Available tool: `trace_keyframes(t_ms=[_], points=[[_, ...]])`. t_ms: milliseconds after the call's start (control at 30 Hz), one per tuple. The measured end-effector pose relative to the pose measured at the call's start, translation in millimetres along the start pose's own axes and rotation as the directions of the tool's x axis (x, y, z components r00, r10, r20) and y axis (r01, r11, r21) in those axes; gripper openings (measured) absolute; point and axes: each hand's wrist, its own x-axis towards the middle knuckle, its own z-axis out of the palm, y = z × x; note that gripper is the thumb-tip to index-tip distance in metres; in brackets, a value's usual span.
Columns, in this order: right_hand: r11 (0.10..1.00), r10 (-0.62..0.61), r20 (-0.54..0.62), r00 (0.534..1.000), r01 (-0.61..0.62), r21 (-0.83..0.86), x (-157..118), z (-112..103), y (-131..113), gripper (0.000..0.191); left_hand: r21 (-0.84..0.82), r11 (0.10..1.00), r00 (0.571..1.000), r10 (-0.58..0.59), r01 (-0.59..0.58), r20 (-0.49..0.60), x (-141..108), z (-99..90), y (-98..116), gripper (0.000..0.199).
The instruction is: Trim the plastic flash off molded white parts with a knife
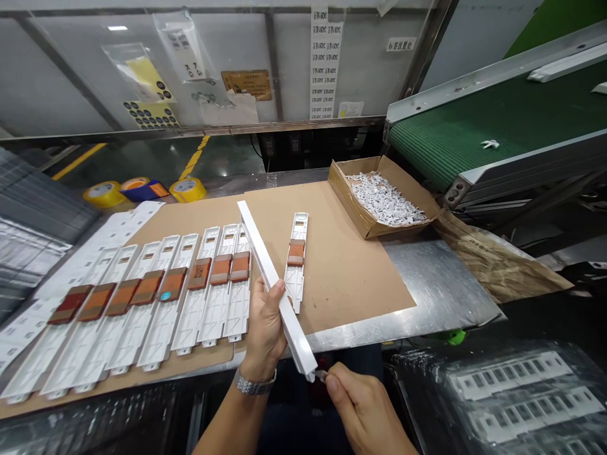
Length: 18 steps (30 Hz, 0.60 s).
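Observation:
My left hand (265, 322) is wrapped round a long white plastic strip (258, 243), thumb on top, and holds it tilted above the table's front edge. At the strip's near end my right hand (363, 404) is closed in a pinch on a small shiny piece (321, 375). That piece is at the strip's end; its full shape is hidden by my fingers. Just beyond the strip lies a single white ribbed panel (296, 287) with an orange-brown block (296, 253) across it. To the left, several similar white panels (187, 322) lie side by side, each under a brownish block.
A cardboard box (348, 205) of small white pieces stands at the back right, beside a green conveyor belt (441, 142). Tape rolls (187, 189) sit at the back left. Brown cardboard (351, 284) covers the metal table (441, 297). Bagged white frames (515, 376) lie at the lower right.

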Motion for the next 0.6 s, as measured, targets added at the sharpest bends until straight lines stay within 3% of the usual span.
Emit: trace_keyframes(t_ms=[133, 233, 400, 500, 600], points=[[1.0, -0.024, 0.102, 0.994, 0.026, -0.018, -3.5, 4.1, 1.5, 0.041, -0.027, 0.999, 1.0, 0.018, -0.019, -0.015, 5.4, -0.8, -3.3, 0.04], [0.994, -0.041, 0.129, 0.991, 0.028, 0.103, -7.3, -0.9, 1.6, 0.043, -0.049, 0.998, 0.999, 0.026, -0.028, -0.045, 8.7, -5.8, -2.8, 0.034], [0.942, 0.047, -0.084, 0.995, -0.016, 0.335, -12.3, -14.3, 3.9, 0.035, -0.07, 0.996, 0.998, -0.059, 0.057, -0.03, 6.4, -17.3, 5.6, 0.03], [0.899, 0.053, -0.15, 0.987, 0.018, 0.438, -12.3, -11.0, 6.4, 0.035, -0.109, 0.989, 0.993, -0.102, 0.096, -0.051, 4.1, -17.0, 8.3, 0.033], [0.909, 0.01, -0.229, 0.973, 0.087, 0.408, -10.6, 0.6, 9.9, 0.032, -0.196, 0.977, 0.994, -0.092, 0.08, -0.054, 3.4, -11.4, 7.7, 0.044]])
